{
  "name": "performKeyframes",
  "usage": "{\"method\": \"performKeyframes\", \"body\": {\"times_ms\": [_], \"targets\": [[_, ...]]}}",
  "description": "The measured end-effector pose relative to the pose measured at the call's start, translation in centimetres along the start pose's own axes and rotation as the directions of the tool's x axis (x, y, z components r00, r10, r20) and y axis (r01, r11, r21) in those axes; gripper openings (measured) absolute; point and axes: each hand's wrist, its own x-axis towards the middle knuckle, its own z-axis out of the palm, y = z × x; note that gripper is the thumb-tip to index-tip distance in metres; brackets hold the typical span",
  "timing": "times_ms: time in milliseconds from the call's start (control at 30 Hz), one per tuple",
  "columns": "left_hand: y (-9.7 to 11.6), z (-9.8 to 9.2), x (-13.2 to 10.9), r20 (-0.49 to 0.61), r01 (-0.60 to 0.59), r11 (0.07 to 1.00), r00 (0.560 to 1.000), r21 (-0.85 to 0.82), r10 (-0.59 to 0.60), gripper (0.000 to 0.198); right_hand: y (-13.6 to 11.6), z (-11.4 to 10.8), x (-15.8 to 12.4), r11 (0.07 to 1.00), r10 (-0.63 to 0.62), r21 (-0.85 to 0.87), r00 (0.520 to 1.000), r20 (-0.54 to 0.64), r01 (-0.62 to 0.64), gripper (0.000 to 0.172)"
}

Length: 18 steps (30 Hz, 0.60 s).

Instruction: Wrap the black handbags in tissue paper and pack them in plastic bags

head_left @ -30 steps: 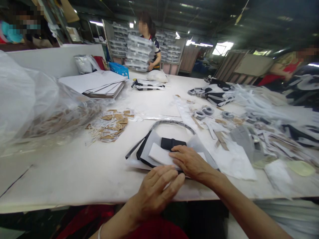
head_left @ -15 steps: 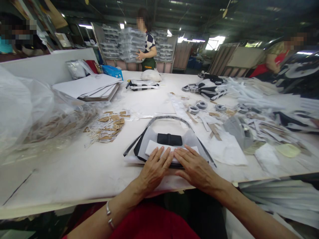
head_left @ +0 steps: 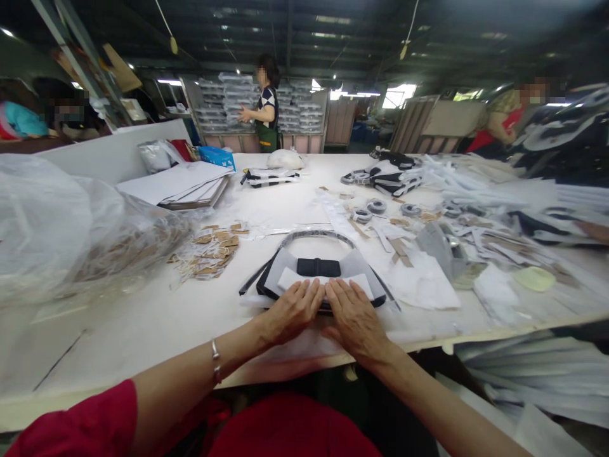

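Observation:
A black handbag point(head_left: 264, 289) lies flat on the white table in front of me, its wrapped handle point(head_left: 320, 234) arching away at the far side. White wrapping paper point(head_left: 354, 263) covers much of its front, and a black buckled flap point(head_left: 318, 267) shows at the middle. Across the bag runs a folded white strip point(head_left: 291, 278). My left hand point(head_left: 295, 309) rests on this strip with fingers stretched out, palm down. Beside it, my right hand point(head_left: 353, 314) presses on the same strip, fingers extended and its thumb apart. Neither hand grips anything.
Brown tags with strings point(head_left: 212, 251) lie left of the bag, beside a large clear plastic bag point(head_left: 95, 222). Tape rolls point(head_left: 375, 206), a tape dispenser point(head_left: 440, 251) and paper scraps crowd the right. A stack of white sheets point(head_left: 181, 184) stands back left. Co-workers stand beyond the table.
My view has tilted up slightly, so the scene sits lower. Both hands stay on the white strip, with fingertips a little closer to its far edge. The co-worker at the back has an arm extended leftward.

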Motion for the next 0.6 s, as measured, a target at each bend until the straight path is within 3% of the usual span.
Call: {"method": "performKeyframes", "body": {"times_ms": [167,233,367,467,600], "targets": [[-1.5,-0.3,0.5,-0.008,-0.036,0.999,0.999,-0.034,0.035,0.041,0.2,0.6,0.8,0.999,0.012,-0.048,0.998,-0.067,-0.015,0.055],[-1.7,-0.2,0.5,-0.009,-0.035,0.999,0.999,-0.042,0.034,0.04,0.2,1.0,0.9,0.996,-0.006,-0.09,0.996,-0.091,-0.002,0.043],[-1.3,0.3,0.1,-0.001,-0.02,0.998,1.0,-0.061,0.02,0.042,0.6,1.2,1.2,0.989,-0.065,-0.142,0.993,-0.103,0.05,0.036],[-0.7,0.8,-0.1,-0.011,0.058,0.996,0.998,-0.067,-0.059,0.048,1.1,0.4,1.9,0.989,-0.096,-0.116,0.994,-0.057,0.089,0.032],[-0.6,1.5,0.4,-0.011,0.198,0.978,0.98,-0.059,-0.199,0.057,1.8,-1.4,4.1,0.993,-0.096,-0.052,0.991,0.089,0.101,0.019]]}}
